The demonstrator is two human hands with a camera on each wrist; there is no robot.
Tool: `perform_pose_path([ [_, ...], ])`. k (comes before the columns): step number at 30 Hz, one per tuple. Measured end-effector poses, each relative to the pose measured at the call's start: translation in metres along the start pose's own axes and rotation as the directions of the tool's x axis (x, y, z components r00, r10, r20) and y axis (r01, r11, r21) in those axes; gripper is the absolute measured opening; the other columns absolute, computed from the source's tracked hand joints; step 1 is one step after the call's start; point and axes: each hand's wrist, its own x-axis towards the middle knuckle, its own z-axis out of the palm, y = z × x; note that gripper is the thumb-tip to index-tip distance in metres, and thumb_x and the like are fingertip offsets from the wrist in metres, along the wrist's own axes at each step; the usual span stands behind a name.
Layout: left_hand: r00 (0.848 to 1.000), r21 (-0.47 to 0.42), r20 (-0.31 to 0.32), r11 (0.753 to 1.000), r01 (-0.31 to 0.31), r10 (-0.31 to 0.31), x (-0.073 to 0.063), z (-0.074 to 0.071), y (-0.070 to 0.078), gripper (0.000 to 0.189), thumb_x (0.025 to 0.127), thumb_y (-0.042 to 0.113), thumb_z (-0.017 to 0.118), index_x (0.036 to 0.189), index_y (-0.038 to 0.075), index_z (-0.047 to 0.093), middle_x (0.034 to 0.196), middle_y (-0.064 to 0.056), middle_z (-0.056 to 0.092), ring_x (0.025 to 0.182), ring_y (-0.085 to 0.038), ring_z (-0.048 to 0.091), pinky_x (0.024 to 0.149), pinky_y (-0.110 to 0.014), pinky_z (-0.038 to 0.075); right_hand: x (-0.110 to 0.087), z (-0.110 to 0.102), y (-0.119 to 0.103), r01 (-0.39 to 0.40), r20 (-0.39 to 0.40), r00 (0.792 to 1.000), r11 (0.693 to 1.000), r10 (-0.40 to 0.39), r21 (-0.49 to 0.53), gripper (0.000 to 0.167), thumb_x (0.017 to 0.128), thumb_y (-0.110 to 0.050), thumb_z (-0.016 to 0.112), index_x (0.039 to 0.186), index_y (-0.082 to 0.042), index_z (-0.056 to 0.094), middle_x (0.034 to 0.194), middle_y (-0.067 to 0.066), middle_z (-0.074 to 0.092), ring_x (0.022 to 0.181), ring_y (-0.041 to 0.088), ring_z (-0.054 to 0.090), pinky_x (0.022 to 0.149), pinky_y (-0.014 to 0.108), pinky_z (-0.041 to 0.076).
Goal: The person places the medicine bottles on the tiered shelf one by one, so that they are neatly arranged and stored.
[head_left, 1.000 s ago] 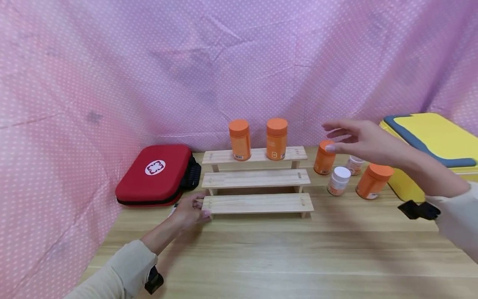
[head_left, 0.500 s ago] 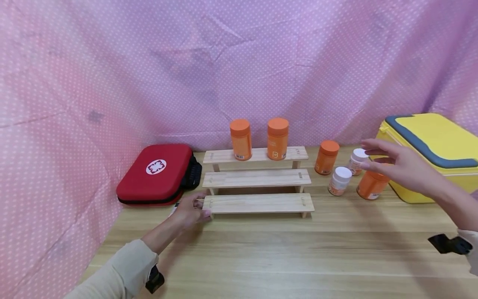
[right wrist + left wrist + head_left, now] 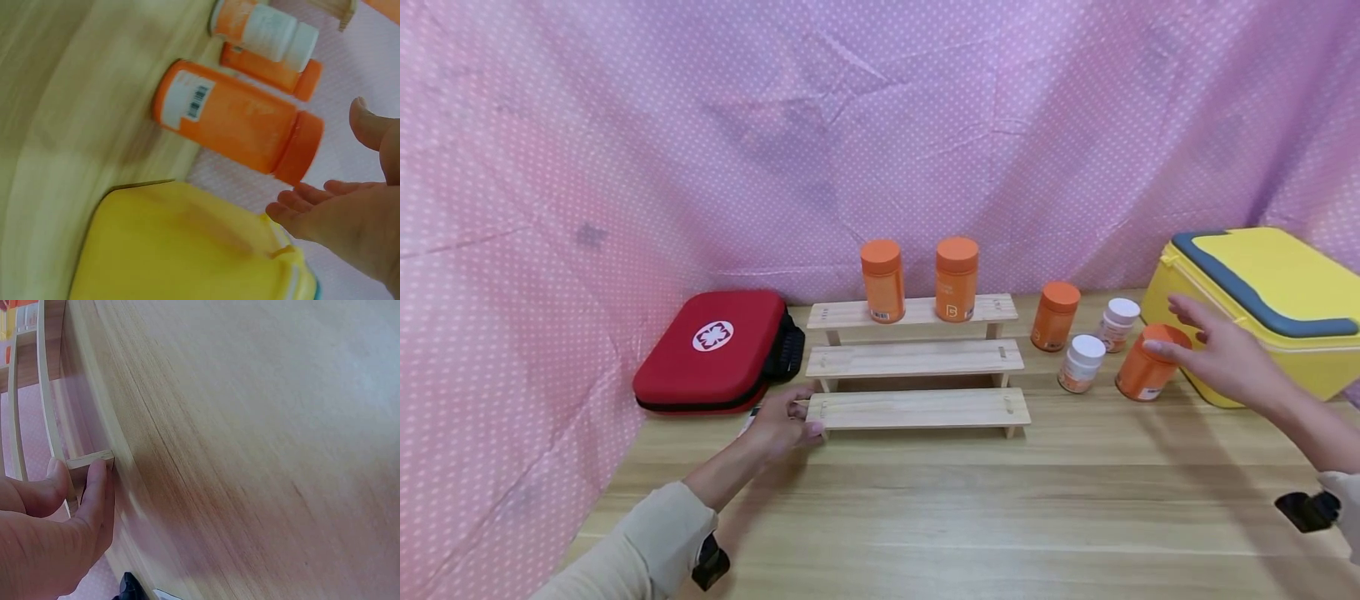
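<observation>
A three-tier wooden display rack (image 3: 917, 408) stands on the table. My left hand (image 3: 778, 423) holds its front left end; in the left wrist view, thumb and fingers pinch around the end support (image 3: 90, 460). Over at the right, my right hand (image 3: 1236, 362) is spread beside a large orange bottle (image 3: 1141, 373) with its thumb overlapping the cap. From the right wrist, that bottle's cap (image 3: 301, 147) shows between thumb and fingers, which are not closed around it. Two orange bottles (image 3: 883, 283) stand upright on the top tier.
Left of the bottle by my right hand stand two white-capped bottles (image 3: 1082, 364) and another orange bottle (image 3: 1056, 317). A yellow box (image 3: 1262, 283) with a grey handle is behind my right hand. A red first-aid case (image 3: 711, 350) lies left of the rack, before a pink dotted curtain (image 3: 925, 125).
My right hand has moved right and down from above the smaller orange bottle to beside the large one. My left hand stays on the rack.
</observation>
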Motion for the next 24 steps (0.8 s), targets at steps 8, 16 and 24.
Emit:
perform_pose_path([
  [8,1.000,-0.008,-0.002,1.000,0.012,-0.012,0.001,0.000,0.000,0.061,0.079,-0.023,0.062,0.135,-0.005,0.045,0.100,-0.021,0.057,0.084,-0.020,0.060,0.077,-0.037,0.061,-0.002,0.010,0.022,0.005,0.032,0.999,0.999,-0.003,-0.052,0.061,0.095,-0.027,0.062,0.135,0.012,0.036,0.118,0.035,0.051,0.101,0.038,0.053,0.082,0.040,0.050],
  [16,1.000,-0.013,-0.007,1.000,0.013,-0.013,0.002,0.001,0.000,0.062,0.078,-0.023,0.062,0.135,-0.004,0.046,0.098,-0.021,0.057,0.083,-0.020,0.061,0.077,-0.036,0.061,-0.003,0.017,0.027,0.049,-0.013,0.999,0.999,-0.049,0.004,0.048,0.095,-0.019,0.062,0.127,0.011,0.044,0.107,0.026,0.057,0.080,-0.012,0.039,0.061,0.006,0.036],
  [24,1.000,-0.012,-0.007,1.000,0.022,-0.022,0.001,0.000,0.000,0.061,0.078,-0.023,0.062,0.135,-0.005,0.046,0.098,-0.021,0.057,0.085,-0.021,0.061,0.078,-0.037,0.061,-0.004,0.017,0.027,0.038,-0.002,0.999,0.999,-0.038,0.022,0.052,0.095,-0.020,0.063,0.130,0.012,0.041,0.111,0.029,0.055,0.082,-0.014,0.039,0.062,0.003,0.036],
])
